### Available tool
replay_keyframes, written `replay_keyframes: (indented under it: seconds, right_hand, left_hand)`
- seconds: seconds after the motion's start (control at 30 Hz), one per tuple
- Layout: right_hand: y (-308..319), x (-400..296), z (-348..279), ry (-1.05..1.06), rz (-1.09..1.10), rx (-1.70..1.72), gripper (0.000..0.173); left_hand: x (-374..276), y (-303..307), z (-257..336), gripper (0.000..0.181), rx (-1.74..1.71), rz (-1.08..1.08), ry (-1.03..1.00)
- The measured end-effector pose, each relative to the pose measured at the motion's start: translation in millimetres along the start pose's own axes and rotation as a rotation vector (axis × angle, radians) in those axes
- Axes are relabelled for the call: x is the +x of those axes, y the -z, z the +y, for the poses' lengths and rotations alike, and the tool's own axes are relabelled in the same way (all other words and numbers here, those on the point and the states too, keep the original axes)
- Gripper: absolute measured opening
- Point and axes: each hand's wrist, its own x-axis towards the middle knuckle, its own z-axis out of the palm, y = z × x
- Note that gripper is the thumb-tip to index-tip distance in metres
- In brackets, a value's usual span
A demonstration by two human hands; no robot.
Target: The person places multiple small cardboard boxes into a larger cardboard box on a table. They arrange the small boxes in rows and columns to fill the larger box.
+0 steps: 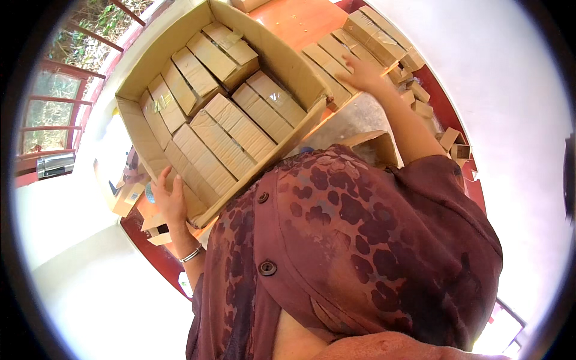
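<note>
A large open cardboard carton (288,150) lies before me, tilted in the view, its near wall close to my shirt. Rows of small cardboard boxes (225,144) fill much of it, some with clear tape on them. My left hand (170,193) is at the carton's near left corner, fingers spread and thumb up against the wall; whether it bears any weight I cannot tell. To the right of the carton, my right hand (360,74) reaches over a row of similar small boxes (330,67) on the orange table, fingers apart. Whether its fingertips touch them is unclear.
The orange tabletop (301,22) shows behind the carton. More cardboard boxes (375,36) stand at its right end, with small ones piled (420,99) beyond. An open cardboard box (373,146) sits below my right forearm. At left are a barcoded carton (128,198) and a barred window (54,103).
</note>
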Motion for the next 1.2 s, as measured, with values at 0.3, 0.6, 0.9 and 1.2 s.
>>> replay_keyframes:
  seconds: [0.3, 0.6, 0.9, 1.2]
  right_hand:
    - [-107.7, -61.6, 5.4, 0.036, 0.160, -0.503, 0.083]
    - [-52.5, -55.7, -27.8, -0.068, -0.038, -0.312, 0.088]
    - [-63.0, -67.7, -31.3, -0.140, -0.073, -0.286, 0.100]
    - [-82.1, -42.5, -48.9, -0.229, -0.089, -0.324, 0.110]
  left_hand:
    - [-0.5, 2.3, 0.4, 0.034, -0.001, -0.016, 0.024]
    - [-8.3, 3.8, 0.0, 0.035, 0.049, 0.004, 0.057]
    - [-4.5, 0.6, -6.9, 0.035, -0.018, 0.012, 0.023]
    - [-3.8, 1.9, -14.8, 0.036, 0.070, 0.020, -0.054]
